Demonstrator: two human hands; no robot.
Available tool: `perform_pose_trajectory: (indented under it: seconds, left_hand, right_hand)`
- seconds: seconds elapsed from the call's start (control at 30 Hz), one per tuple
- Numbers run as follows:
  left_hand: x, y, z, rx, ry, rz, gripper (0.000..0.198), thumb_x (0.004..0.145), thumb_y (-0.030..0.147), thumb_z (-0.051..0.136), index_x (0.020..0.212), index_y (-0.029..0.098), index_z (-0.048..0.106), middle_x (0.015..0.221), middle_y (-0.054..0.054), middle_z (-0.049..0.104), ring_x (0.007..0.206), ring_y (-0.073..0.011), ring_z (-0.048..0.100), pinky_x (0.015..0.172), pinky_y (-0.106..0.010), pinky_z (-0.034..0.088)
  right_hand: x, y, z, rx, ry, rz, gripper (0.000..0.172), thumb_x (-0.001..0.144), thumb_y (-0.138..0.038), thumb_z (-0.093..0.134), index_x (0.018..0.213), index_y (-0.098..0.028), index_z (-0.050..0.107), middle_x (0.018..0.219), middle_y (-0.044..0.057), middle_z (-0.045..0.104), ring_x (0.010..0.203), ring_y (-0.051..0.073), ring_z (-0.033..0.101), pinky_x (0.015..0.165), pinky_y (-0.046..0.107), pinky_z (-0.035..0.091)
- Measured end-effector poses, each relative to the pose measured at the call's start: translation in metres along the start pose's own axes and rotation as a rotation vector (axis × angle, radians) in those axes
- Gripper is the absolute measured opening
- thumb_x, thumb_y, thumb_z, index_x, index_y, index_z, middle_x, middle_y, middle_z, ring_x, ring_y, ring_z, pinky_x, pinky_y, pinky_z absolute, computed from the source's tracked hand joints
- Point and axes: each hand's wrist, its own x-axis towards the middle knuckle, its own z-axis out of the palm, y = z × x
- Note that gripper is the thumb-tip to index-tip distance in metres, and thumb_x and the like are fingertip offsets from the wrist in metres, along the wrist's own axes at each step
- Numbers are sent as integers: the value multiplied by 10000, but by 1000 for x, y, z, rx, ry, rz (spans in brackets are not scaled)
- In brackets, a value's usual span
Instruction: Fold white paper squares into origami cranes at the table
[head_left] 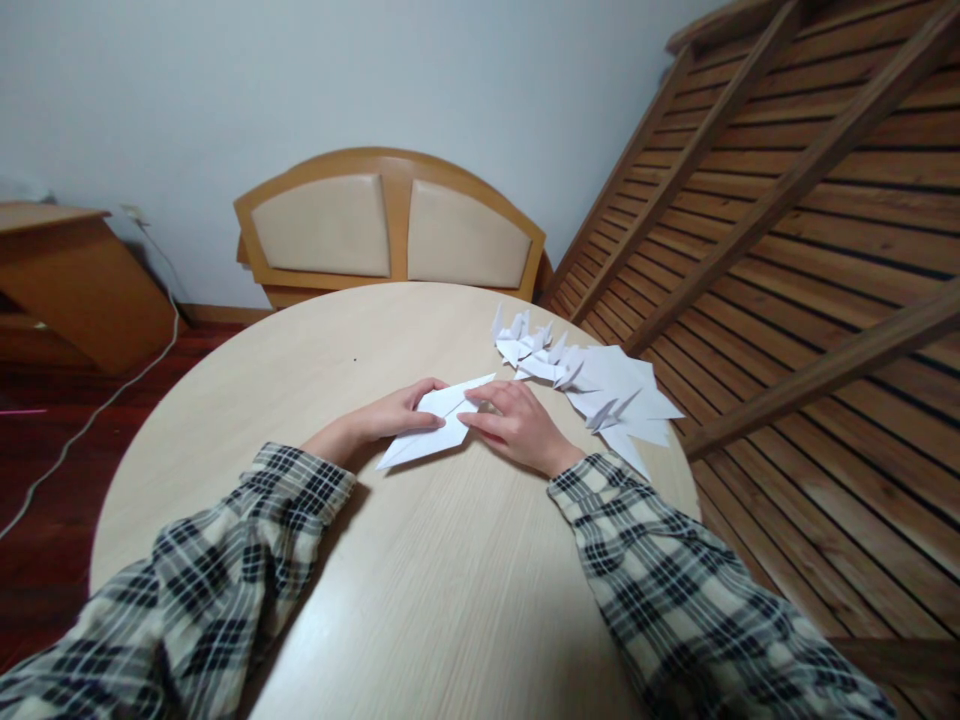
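Between my two hands is a folded sheet of white paper [431,438], long and pointed at both ends, tilted a little above the round table. My left hand [394,412] grips its left side, thumb on top and fingers behind it. At the right side of the paper, my right hand [517,425] pinches the edge between thumb and fingers. A crease line runs along the paper's upper face. The fingertips behind the sheet are hidden.
Several folded paper cranes [536,350] stand in a row at the table's right, beside and on a stack of white sheets [630,385]. The round wooden table [247,400] fills the middle. A headboard [394,220] stands behind it, and wooden slats [787,230] lean at right.
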Motion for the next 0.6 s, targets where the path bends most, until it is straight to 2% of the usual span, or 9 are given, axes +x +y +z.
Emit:
perform_pose_trajectory:
  seconds: [0.1, 0.23, 0.3, 0.4, 0.47, 0.6]
  left_hand:
    - [1, 1, 3, 70, 55, 59, 503, 706, 289, 699, 1166, 163, 536, 982, -77, 611, 818, -191, 590, 660, -292, 465]
    - [6, -4, 5, 282, 160, 105, 581, 750, 265, 654, 1294, 166, 475, 951, -79, 621, 785, -192, 579, 677, -317, 459]
    - [9, -8, 5, 428, 238, 151, 526, 777, 258, 618, 1280, 170, 493, 1021, -97, 617, 858, -211, 580, 744, -347, 466]
    - [10, -9, 4, 741, 328, 294, 348, 780, 247, 614, 1122, 186, 598, 1169, -116, 572, 1067, -266, 516, 911, -415, 418]
    - [8, -8, 6, 931, 321, 349, 221, 803, 229, 590, 1017, 190, 628, 1119, -110, 582, 1056, -272, 500, 919, -427, 400]
    - [-2, -1, 14, 1076, 236, 361, 128, 854, 194, 516, 952, 199, 598, 906, -76, 593, 846, -224, 521, 746, -349, 415]
  right_hand:
    - [0, 0, 2, 3, -20, -27, 194, 925, -280, 536, 1054, -270, 681, 1178, 54, 616, 1116, 227, 482, 929, 410, 374]
    - [1, 1, 4, 27, -43, -40, 174, 924, -263, 535, 1009, -253, 687, 1086, 61, 645, 1099, 226, 482, 893, 395, 369]
    - [2, 1, 5, 31, -79, -47, 173, 927, -253, 527, 992, -241, 687, 1029, 58, 658, 1067, 222, 491, 869, 380, 368]
    - [3, 1, 8, 59, -141, -46, 167, 925, -247, 530, 983, -232, 686, 957, 53, 668, 1009, 212, 504, 841, 364, 363]
    - [3, 2, 9, 81, -161, -28, 162, 921, -243, 537, 985, -228, 686, 946, 54, 669, 984, 205, 508, 830, 357, 359]
    - [4, 3, 11, 72, -176, -4, 163, 922, -235, 533, 958, -215, 690, 921, 51, 666, 923, 196, 512, 792, 341, 355]
